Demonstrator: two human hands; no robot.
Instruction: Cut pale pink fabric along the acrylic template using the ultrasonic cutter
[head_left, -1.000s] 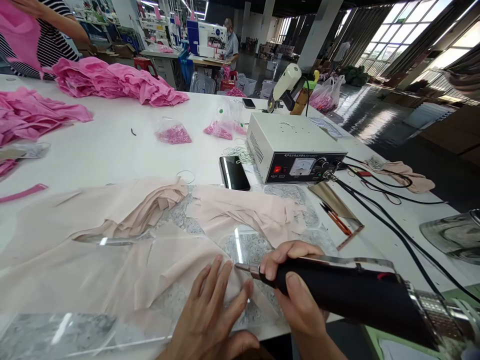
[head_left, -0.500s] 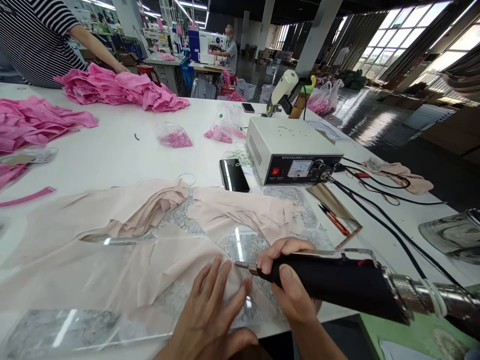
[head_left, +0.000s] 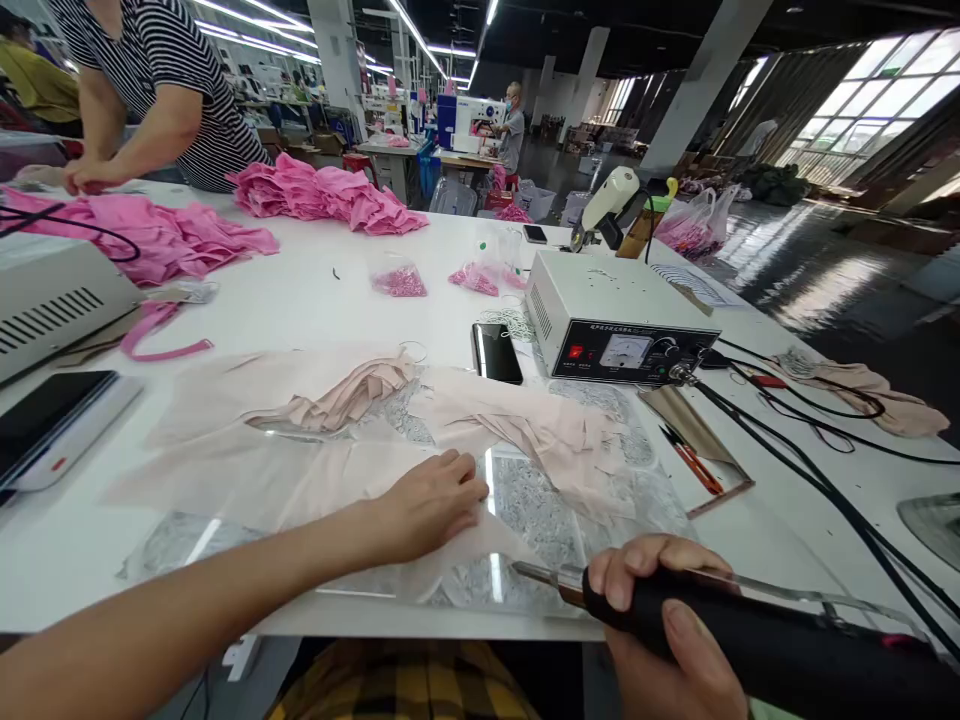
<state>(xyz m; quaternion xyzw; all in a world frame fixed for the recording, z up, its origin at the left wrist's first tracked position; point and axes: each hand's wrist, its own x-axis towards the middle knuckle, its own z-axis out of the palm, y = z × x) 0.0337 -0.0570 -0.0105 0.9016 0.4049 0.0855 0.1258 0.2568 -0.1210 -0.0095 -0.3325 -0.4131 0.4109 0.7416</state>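
Observation:
My left hand (head_left: 431, 500) lies on pale pink fabric (head_left: 300, 480) spread over a clear sheet with a grey patterned layer (head_left: 555, 520) beneath. Its fingers curl down onto the cloth's edge. My right hand (head_left: 667, 640) is wrapped round a black handheld tool (head_left: 750, 640) whose thin metal tip (head_left: 536, 572) points left, just above the clear sheet's near edge. A cable runs from the tool towards a white control box with a dial (head_left: 622, 315). More folded pale pink pieces (head_left: 352, 395) lie further back.
A black phone (head_left: 496, 352) lies beside the box. Bags of pink beads (head_left: 397, 280), heaps of bright pink cloth (head_left: 330, 195), another white box (head_left: 52, 300) and a tablet (head_left: 45, 415) sit on the white table (head_left: 300, 290). A person in a striped shirt (head_left: 150, 90) works at the far left.
My view has pulled back and swung left. My left hand has moved away from the tool's tip, up onto the fabric. The tool has dropped towards the table's near edge.

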